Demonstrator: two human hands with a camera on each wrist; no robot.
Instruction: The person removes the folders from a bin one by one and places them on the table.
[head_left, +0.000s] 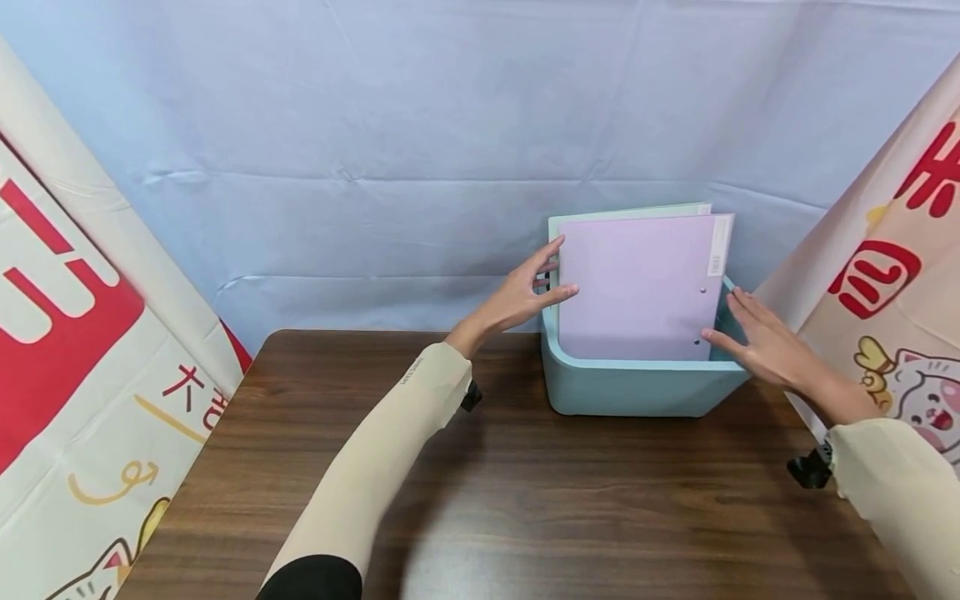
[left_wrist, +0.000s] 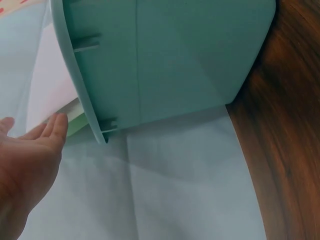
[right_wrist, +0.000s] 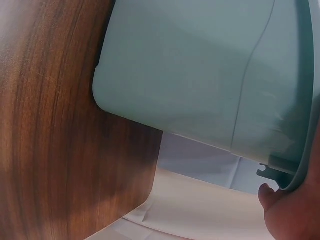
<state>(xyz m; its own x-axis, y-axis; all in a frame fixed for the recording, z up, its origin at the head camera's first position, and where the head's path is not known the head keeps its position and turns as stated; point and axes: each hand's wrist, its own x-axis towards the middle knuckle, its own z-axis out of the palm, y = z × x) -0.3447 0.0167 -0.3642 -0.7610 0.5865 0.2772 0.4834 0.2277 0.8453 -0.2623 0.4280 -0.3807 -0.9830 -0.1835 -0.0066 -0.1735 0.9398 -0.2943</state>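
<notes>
A teal plastic bin (head_left: 637, 387) stands at the back right of the wooden table (head_left: 525, 500). A lilac folder (head_left: 637, 283) stands upright in it, with a pale green folder (head_left: 630, 210) just behind. My left hand (head_left: 543, 267) reaches the lilac folder's left edge with straight fingers, the thumb on its front. My right hand (head_left: 731, 321) lies with straight fingers against the folder's right edge and the bin's rim. In the left wrist view my left hand (left_wrist: 30, 150) is spread beside the folder edges and the bin (left_wrist: 175, 60). The right wrist view shows the bin's wall (right_wrist: 200, 75) and part of my right hand (right_wrist: 295, 210).
A pale blue cloth (head_left: 450, 167) hangs behind the table. Printed banners stand on the left (head_left: 75, 333) and on the right (head_left: 892, 292), close to the bin. The table's bare wood stretches in front of and left of the bin.
</notes>
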